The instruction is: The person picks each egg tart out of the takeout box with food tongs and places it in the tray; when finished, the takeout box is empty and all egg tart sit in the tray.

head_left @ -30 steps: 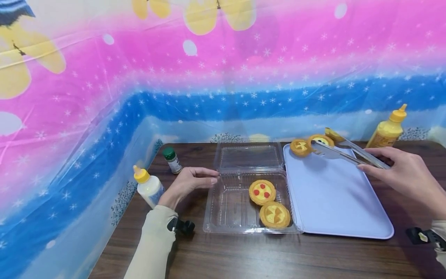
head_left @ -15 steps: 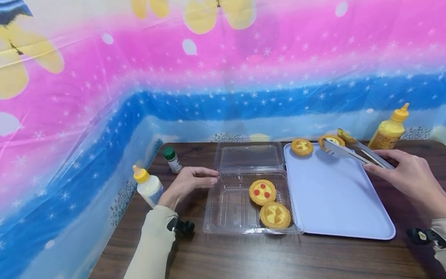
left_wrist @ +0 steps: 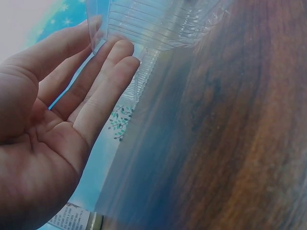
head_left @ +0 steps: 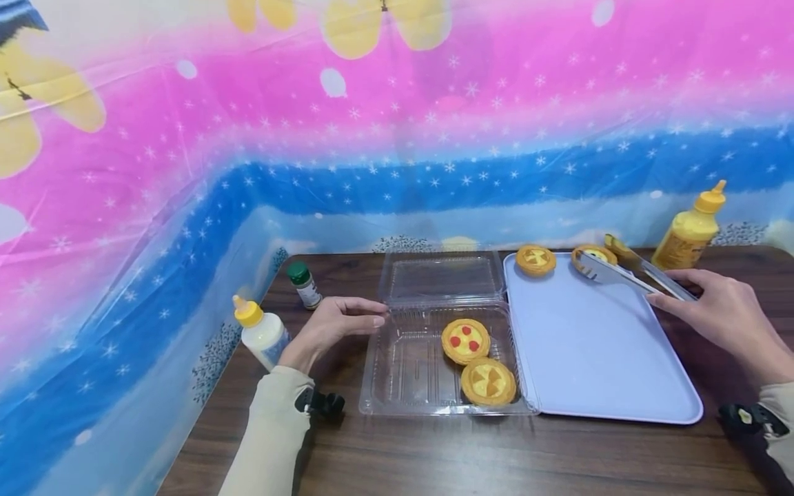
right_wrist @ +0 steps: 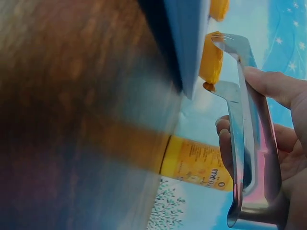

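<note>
My right hand (head_left: 722, 313) holds metal tongs (head_left: 628, 279) between thumb and fingers. The tong tips stand on either side of an egg tart (head_left: 598, 255) at the tray's far edge; in the right wrist view the tart (right_wrist: 211, 60) sits between them. Another egg tart (head_left: 535, 260) lies at the tray's far left corner. With thumb and fingers, my left hand (head_left: 331, 325) pinches the rim corner of a clear plastic container (head_left: 412, 365), whose lid (head_left: 440, 277) lies folded back. In it rest a red-spotted tart (head_left: 465, 342) and a triangle-patterned tart (head_left: 489, 382), touching each other.
A pale lilac tray (head_left: 604, 358) adjoins the container on its right. A yellow squeeze bottle (head_left: 687, 234) stands behind my right hand. Left of the container are a white bottle with a yellow cap (head_left: 263, 334) and a green-capped shaker (head_left: 304, 284). A patterned cloth (head_left: 372, 138) hangs behind the table.
The tongs and the far tart have moved right along the tray's back edge, away from the corner tart, which it was close beside. My left hand stays at the container's corner.
</note>
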A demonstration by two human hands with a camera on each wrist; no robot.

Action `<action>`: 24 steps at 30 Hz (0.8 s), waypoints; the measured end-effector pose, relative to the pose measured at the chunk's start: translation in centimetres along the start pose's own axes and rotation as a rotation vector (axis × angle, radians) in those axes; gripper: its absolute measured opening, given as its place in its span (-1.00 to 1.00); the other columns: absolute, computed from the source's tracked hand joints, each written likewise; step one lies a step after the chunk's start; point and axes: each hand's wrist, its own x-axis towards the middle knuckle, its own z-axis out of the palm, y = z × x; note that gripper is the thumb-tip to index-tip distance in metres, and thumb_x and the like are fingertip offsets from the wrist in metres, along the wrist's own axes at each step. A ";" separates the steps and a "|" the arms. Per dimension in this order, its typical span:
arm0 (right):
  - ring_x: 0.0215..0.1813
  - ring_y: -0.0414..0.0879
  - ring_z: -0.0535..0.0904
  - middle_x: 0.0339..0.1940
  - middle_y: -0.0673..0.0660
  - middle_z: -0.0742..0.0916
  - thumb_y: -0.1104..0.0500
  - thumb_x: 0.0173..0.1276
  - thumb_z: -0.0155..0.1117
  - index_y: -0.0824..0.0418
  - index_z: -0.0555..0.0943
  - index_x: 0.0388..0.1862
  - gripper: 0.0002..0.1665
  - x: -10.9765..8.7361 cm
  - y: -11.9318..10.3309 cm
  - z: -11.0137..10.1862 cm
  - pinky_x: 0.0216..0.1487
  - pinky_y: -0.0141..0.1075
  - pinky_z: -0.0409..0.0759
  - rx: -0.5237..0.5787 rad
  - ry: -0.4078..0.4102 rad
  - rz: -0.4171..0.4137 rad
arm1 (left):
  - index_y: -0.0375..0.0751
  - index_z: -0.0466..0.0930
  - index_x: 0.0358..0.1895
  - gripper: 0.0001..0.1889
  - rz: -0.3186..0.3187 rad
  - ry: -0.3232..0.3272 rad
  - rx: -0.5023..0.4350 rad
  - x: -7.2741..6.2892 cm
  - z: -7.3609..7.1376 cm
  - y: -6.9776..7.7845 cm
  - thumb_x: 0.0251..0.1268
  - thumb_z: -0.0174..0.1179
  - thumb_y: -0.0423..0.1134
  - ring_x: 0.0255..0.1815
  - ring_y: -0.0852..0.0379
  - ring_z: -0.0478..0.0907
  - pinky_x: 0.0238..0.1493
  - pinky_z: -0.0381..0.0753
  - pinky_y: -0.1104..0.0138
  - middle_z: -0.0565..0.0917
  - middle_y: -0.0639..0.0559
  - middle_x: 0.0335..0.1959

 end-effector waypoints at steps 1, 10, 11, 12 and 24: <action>-0.11 0.44 0.59 0.02 0.64 0.64 -0.01 0.46 0.50 0.60 0.50 0.30 -0.22 0.0 0.1 0.0 -0.21 0.31 0.57 0.001 -0.002 0.003 | -0.23 0.80 0.16 -0.63 0.000 0.001 0.009 0.0 0.0 0.0 0.32 0.53 -0.25 0.11 0.00 0.75 0.16 0.73 0.14 0.79 -0.10 0.13; -0.13 0.43 0.59 0.00 0.63 0.64 -0.04 0.46 0.50 0.62 0.49 0.31 -0.18 0.1 0.1 0.0 -0.23 0.29 0.59 -0.001 -0.014 0.021 | -0.27 0.78 0.17 -0.64 0.006 -0.008 -0.025 0.1 -0.1 -0.1 0.34 0.51 -0.30 0.09 -0.03 0.77 0.15 0.73 0.14 0.78 -0.14 0.12; -0.14 0.41 0.59 -0.01 0.63 0.64 -0.05 0.46 0.50 0.62 0.49 0.31 -0.18 0.1 0.1 0.0 -0.24 0.27 0.59 -0.002 -0.013 0.023 | -0.28 0.78 0.17 -0.64 0.008 -0.008 -0.027 0.1 -0.1 -0.2 0.34 0.51 -0.30 0.08 -0.02 0.77 0.15 0.73 0.14 0.79 -0.14 0.12; -0.16 0.39 0.60 -0.03 0.62 0.65 -0.06 0.45 0.51 0.61 0.50 0.30 -0.17 0.2 0.0 -0.1 -0.26 0.25 0.58 -0.006 -0.011 0.021 | -0.28 0.78 0.17 -0.64 0.009 -0.009 -0.030 0.1 -0.1 -0.2 0.34 0.51 -0.31 0.08 -0.02 0.77 0.15 0.74 0.15 0.79 -0.15 0.12; -0.15 0.36 0.61 -0.08 0.54 0.71 -0.13 0.41 0.53 0.51 0.57 0.28 -0.19 0.0 -0.8 -1.4 -0.28 0.09 0.49 -0.010 0.017 0.005 | -0.27 0.78 0.17 -0.64 0.013 -0.012 -0.010 0.0 -0.1 -0.1 0.36 0.50 -0.28 0.07 -0.02 0.77 0.15 0.74 0.14 0.79 -0.13 0.11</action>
